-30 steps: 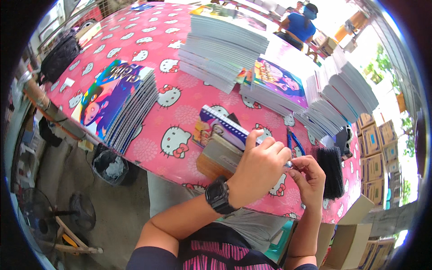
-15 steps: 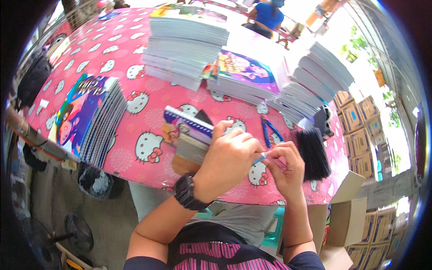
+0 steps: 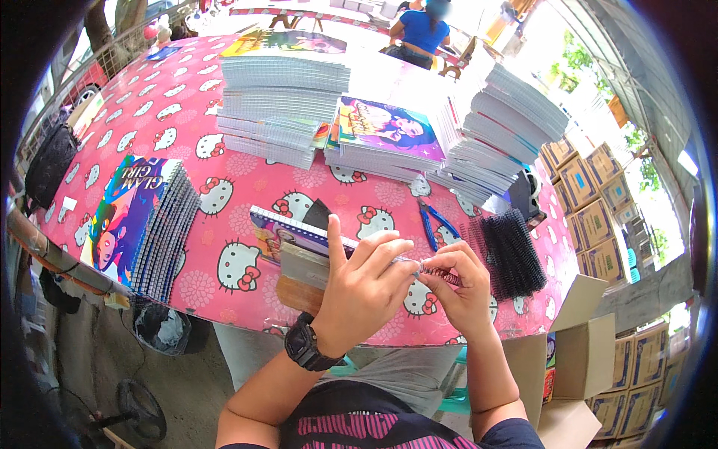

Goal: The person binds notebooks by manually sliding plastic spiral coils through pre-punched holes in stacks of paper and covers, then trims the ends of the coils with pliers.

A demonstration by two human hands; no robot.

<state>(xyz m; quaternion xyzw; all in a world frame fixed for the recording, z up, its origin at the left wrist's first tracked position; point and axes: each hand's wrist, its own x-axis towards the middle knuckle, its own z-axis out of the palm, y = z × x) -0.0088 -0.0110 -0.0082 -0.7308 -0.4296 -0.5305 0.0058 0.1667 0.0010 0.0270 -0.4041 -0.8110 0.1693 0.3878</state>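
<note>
A thin notebook (image 3: 288, 230) with a colourful cover and a row of punched holes along its top edge leans on a grey and wooden block (image 3: 301, 293) in front of me. My left hand (image 3: 366, 284), with a black watch at its wrist, pinches the notebook's right end between thumb and forefinger while its other fingers stick out. My right hand (image 3: 462, 288) pinches a dark spiral binding coil (image 3: 447, 275), whose tip meets that end of the notebook. My fingers hide the exact spot where coil and holes meet.
Blue-handled pliers (image 3: 437, 224) lie beyond my right hand, beside a bundle of black coils (image 3: 512, 254). Notebook stacks stand at left (image 3: 153, 224), centre (image 3: 280, 105) and right (image 3: 501, 127). An open carton (image 3: 583, 359) is at lower right. Farther off is a person in blue (image 3: 422, 34).
My left hand's fingers have spread and its forefinger now points up. The view has shifted slightly, so the table things sit lower and further left. Both hands stay at the notebook's end.
</note>
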